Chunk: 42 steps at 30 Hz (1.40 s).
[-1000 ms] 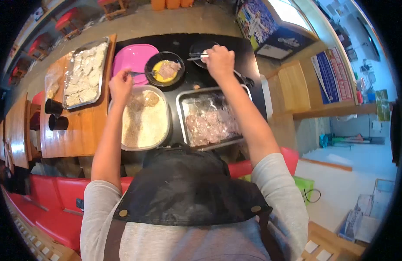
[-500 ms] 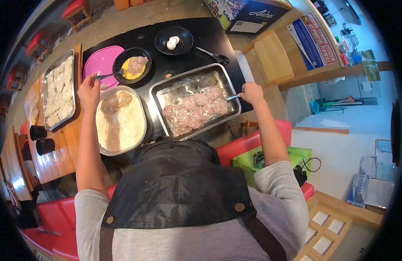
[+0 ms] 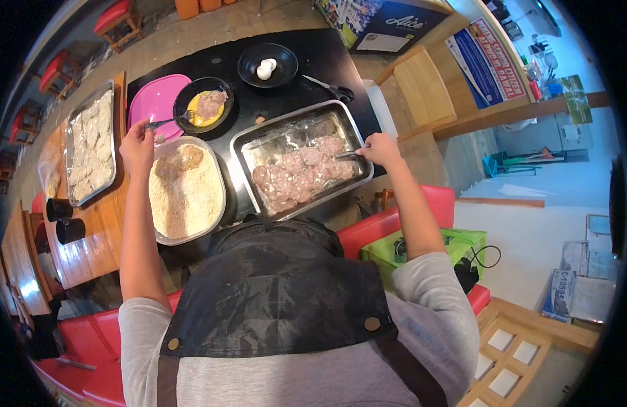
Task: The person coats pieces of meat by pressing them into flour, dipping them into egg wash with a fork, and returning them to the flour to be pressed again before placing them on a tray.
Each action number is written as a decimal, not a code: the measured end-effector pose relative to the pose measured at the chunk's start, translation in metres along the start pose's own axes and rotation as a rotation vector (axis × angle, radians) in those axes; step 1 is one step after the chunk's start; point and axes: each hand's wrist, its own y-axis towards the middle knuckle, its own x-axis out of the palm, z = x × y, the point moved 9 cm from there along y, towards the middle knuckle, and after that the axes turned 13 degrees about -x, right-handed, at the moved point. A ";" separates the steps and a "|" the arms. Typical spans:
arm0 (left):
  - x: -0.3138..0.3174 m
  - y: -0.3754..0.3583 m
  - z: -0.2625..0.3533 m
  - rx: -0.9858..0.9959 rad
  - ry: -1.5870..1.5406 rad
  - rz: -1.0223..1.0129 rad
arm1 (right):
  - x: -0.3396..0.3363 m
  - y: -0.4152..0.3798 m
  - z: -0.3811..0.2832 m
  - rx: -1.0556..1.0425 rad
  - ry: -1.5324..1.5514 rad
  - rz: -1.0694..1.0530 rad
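Note:
My left hand (image 3: 137, 144) is closed round the handle of a fork (image 3: 165, 122). Its tines reach into a black bowl (image 3: 227, 117) of beaten egg, where a piece of raw minced meat (image 3: 211, 104) lies. Just below sits a plastic tub of breadcrumbs (image 3: 184, 207), with one coated piece (image 3: 189, 159) at its far end. On the right, my right hand (image 3: 381, 149) grips a slim metal utensil (image 3: 347, 154) over the metal tray (image 3: 242, 178). Its tip is by the raw meat patties (image 3: 293, 173); whether it is a fork or a spoon I cannot make out.
Eggs (image 3: 264, 69) lie in another black bowl (image 3: 249, 57), near scissors (image 3: 337, 90). A pink lid (image 3: 147, 98) is behind the tub. To the left, a wrapped tray of coated pieces (image 3: 91, 146) and two black cups (image 3: 70, 230) stand on a wooden table (image 3: 100, 234).
My right hand has shifted slightly left, bringing the utensil further over the tray, nearer the patties. My left hand stays almost in place with the fork in the egg bowl.

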 end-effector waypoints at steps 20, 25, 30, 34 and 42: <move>-0.005 0.000 0.003 -0.020 0.019 0.005 | 0.016 0.019 -0.018 -0.177 0.040 0.038; -0.003 0.007 -0.011 -0.028 -0.042 0.007 | -0.022 0.001 -0.045 -0.379 0.048 0.169; -0.007 0.004 -0.001 -0.013 0.005 0.035 | -0.073 -0.007 -0.090 -0.457 0.074 0.270; -0.011 0.001 0.000 -0.012 0.007 0.066 | -0.094 0.005 -0.118 -0.465 -0.036 0.293; -0.017 -0.001 0.008 0.024 0.019 0.080 | -0.116 0.016 -0.110 -0.438 0.017 0.384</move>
